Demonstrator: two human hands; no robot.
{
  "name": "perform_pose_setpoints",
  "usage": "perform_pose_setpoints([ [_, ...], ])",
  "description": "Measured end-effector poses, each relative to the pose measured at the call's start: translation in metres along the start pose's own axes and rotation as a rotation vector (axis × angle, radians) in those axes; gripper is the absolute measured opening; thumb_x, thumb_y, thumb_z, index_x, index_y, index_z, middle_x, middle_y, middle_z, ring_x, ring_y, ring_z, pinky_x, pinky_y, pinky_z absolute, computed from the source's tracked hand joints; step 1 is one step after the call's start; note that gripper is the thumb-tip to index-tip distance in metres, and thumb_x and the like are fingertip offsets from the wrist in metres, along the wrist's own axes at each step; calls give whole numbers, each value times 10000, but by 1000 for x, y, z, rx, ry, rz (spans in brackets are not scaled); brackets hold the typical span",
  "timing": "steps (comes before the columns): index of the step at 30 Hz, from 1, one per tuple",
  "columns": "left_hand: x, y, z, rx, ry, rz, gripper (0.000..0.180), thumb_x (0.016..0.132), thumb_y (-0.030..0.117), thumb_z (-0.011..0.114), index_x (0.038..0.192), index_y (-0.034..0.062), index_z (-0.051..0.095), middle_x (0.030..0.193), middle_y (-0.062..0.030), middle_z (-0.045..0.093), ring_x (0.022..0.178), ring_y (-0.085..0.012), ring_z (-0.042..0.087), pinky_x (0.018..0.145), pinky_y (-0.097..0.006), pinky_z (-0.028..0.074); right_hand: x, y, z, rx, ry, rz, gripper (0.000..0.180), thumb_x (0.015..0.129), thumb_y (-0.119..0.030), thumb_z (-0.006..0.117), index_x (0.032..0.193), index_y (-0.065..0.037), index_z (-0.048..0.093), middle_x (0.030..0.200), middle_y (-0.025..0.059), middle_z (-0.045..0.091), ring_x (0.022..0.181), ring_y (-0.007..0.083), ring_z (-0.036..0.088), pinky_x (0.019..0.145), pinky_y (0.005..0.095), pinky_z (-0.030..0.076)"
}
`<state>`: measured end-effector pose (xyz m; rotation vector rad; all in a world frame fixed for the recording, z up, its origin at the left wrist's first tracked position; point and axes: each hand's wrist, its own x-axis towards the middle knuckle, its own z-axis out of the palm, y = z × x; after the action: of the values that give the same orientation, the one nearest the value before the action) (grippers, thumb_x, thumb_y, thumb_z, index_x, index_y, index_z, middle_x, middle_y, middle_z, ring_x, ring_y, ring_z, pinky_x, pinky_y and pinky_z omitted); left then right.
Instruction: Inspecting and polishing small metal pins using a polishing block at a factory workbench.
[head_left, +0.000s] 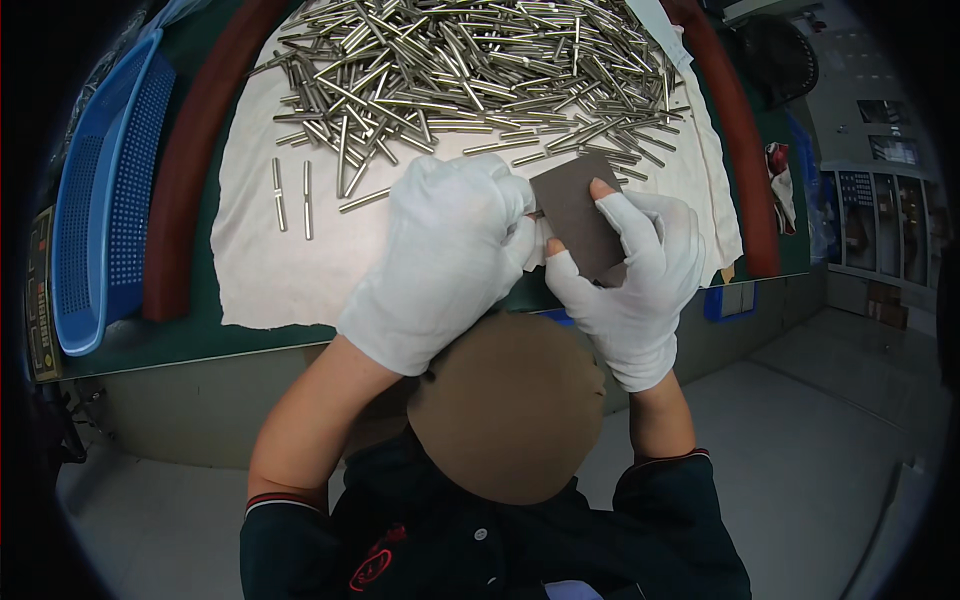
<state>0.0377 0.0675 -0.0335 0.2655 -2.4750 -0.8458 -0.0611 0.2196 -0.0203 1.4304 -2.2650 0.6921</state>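
My left hand (455,235), in a white glove, is closed with its fingers curled in. A short end of what looks like a thin metal rod (537,214) shows at its fingertips; the glove hides the rest. My right hand (640,265) wears a white glove with bare thumb and fingertip. It grips a dark grey-brown rectangular sheet (582,215) that looks like sandpaper. The sheet's left edge is close to the left fingertips. Beyond both hands lies a large heap of shiny metal rods (480,75). Two separate rods (308,200) lie left of my left hand.
White cloth (265,275) covers the green table, between red-brown padded bars (205,160) (745,160). A blue perforated basket (105,200) stands at the left, beside a dark box (41,290). Below my hands is a round brown disc-like thing (505,410). Shelves (880,225) stand far right.
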Motion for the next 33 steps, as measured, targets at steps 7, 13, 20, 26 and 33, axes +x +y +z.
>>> perform_pose_setpoints([
  [7, 3, 3, 1, 11, 17, 28, 82, 705, 79, 698, 748, 86, 629, 705, -47, 592, 658, -264, 556, 651, -378, 418, -2, 3, -8, 61, 36, 11, 581, 607, -213, 807, 1152, -124, 625, 981, 67, 536, 844, 246, 497, 709, 369, 372],
  [13, 1, 2, 3, 52, 43, 17, 65, 708, 76, 694, 737, 90, 637, 698, -47, 586, 652, -268, 549, 646, -381, 419, -5, 3, -9, 28, 25, -16, 570, 599, -209, 805, 1136, -121, 634, 953, 64, 535, 819, 244, 498, 704, 371, 377],
  [20, 1, 3, 0, 1, -20, -7, 64, 708, 74, 691, 732, 86, 632, 715, -45, 597, 651, -261, 556, 652, -373, 417, 1, 3, -1, 23, 75, -34, 565, 590, -195, 800, 1127, -122, 640, 952, 60, 540, 816, 241, 498, 685, 369, 380],
  [26, 4, 4, 4, 1, 115, 72, 61, 700, 78, 651, 659, 51, 616, 667, -109, 581, 636, -310, 583, 607, -411, 439, -5, 3, -12, 51, 23, -24, 570, 593, -200, 801, 1133, -116, 639, 960, 56, 546, 823, 235, 496, 695, 367, 378],
  [33, 2, 2, 5, -38, 100, 50, 42, 704, 74, 646, 681, 44, 627, 656, -116, 577, 617, -311, 583, 584, -416, 451, -7, 5, -10, 27, 26, -30, 562, 601, -210, 794, 1134, -117, 642, 948, 55, 550, 818, 240, 504, 700, 367, 383],
])
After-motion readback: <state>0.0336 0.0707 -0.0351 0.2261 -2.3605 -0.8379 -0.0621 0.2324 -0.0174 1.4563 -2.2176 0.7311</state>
